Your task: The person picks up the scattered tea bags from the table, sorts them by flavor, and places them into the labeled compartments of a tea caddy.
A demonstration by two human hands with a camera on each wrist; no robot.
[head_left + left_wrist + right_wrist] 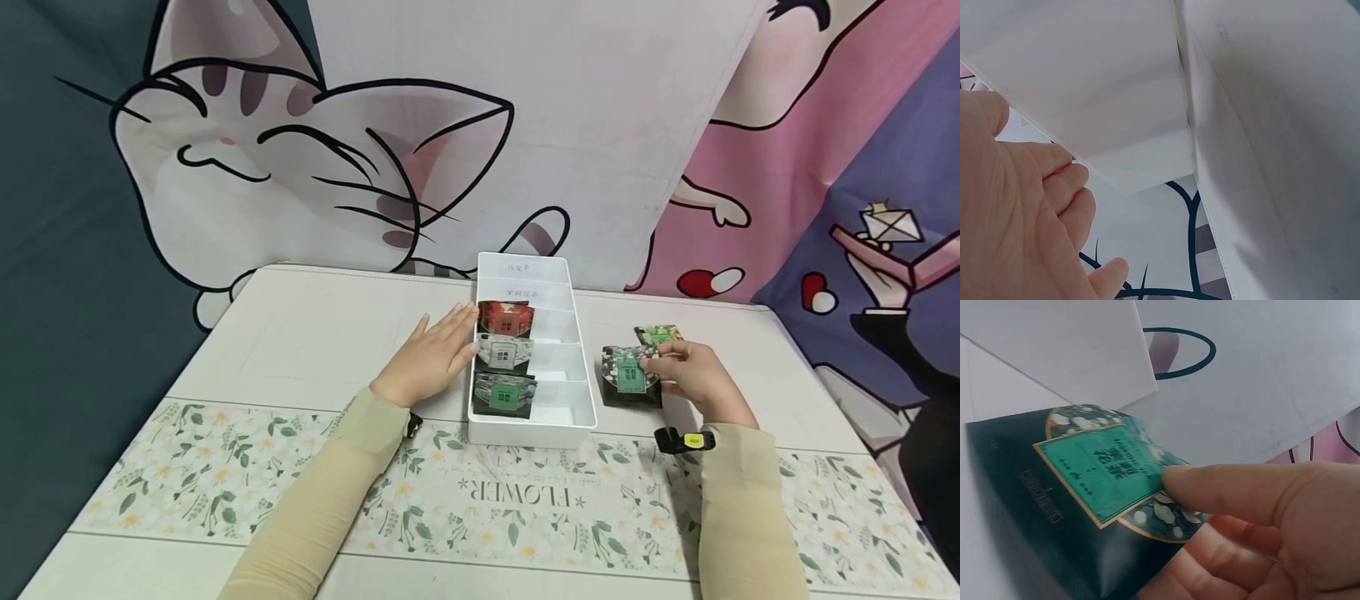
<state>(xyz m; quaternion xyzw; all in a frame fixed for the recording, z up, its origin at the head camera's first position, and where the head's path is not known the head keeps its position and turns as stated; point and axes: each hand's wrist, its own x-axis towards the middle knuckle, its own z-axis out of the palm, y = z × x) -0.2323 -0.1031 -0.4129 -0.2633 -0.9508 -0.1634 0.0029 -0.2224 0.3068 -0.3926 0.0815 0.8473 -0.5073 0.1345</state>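
Between thumb and fingers, my right hand (699, 379) pinches a dark green jasmine tea sachet (1079, 487) by its edge. In the head view that sachet is right of a long white divided box (528, 435). A second sachet with a yellow-green top (660, 334) lies just behind it. My left hand (431, 354) has its fingers extended along the box's left side, fingertips at the rim. Standing in the box's left half are a red sachet (506, 318), a grey-white sachet (504, 353) and a green-labelled sachet (504, 395), each in its own compartment.
The two far compartments show handwritten labels (517, 268) on their floor. A floral strip (300, 475) with printed lettering runs across the white table (322, 333). Behind the table hangs a cartoon cat backdrop (262, 183). Black bands are around both wrists.
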